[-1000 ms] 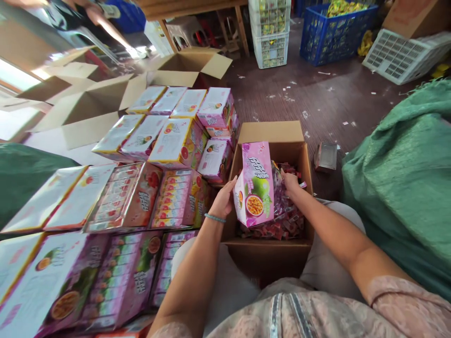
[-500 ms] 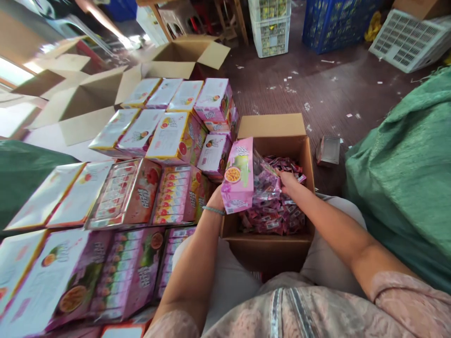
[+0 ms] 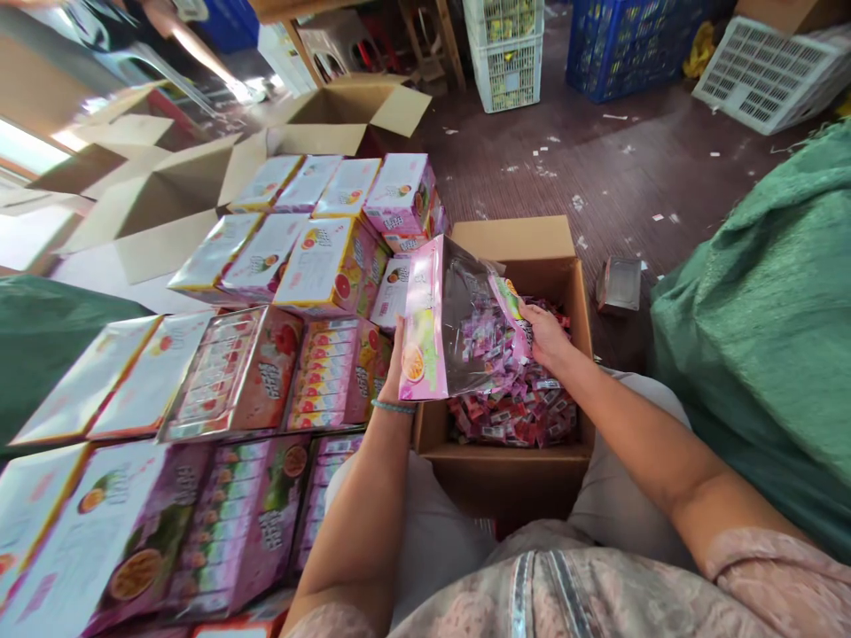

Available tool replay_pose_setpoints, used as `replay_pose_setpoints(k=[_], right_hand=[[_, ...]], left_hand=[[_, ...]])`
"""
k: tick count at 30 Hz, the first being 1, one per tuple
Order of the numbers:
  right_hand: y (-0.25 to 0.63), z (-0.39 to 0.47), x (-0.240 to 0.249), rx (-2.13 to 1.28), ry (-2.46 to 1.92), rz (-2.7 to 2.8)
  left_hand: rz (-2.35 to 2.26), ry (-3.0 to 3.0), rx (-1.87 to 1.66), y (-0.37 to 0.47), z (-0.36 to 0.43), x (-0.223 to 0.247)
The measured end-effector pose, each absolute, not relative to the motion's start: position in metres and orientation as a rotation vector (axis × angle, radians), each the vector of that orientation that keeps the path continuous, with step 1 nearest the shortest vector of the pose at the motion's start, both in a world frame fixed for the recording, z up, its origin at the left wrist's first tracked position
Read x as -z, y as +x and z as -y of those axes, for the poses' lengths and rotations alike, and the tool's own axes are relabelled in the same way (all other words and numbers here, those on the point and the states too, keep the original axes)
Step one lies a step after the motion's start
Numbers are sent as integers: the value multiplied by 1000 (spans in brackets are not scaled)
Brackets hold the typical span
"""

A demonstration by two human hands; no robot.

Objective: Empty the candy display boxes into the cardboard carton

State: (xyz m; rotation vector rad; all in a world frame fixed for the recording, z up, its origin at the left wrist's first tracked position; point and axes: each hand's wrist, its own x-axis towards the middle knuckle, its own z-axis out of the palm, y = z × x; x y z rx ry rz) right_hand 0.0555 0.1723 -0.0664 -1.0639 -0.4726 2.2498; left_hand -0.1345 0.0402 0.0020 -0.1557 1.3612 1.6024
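The pink display box [image 3: 442, 323] is held above the near-left part of the open cardboard carton [image 3: 511, 244], tilted so its clear window panel faces right and up. The left hand [image 3: 394, 359] is behind the box's left side panel; most of it is hidden, so its grip cannot be told for certain, though it appears to press flat against the panel. The right hand [image 3: 545, 335] pinches the box's right edge flap between thumb and fingers. Loose wrapped candies [image 3: 525, 416] fill the carton below. Filled display boxes [image 3: 266, 372] lie stacked to the left.
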Motion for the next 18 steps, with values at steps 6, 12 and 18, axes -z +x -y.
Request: replay_pose_setpoints(k=[6, 12, 18], right_hand=[[54, -172, 64, -2196, -1073, 505], [59, -170, 48, -2305, -927, 449], [66, -172, 31, -2463, -811, 528]], left_hand=[[-1382, -223, -1594, -126, -33, -17], [-1372, -172, -1648, -121, -25, -15], [-1192, -102, -1632, -117, -28, -15]])
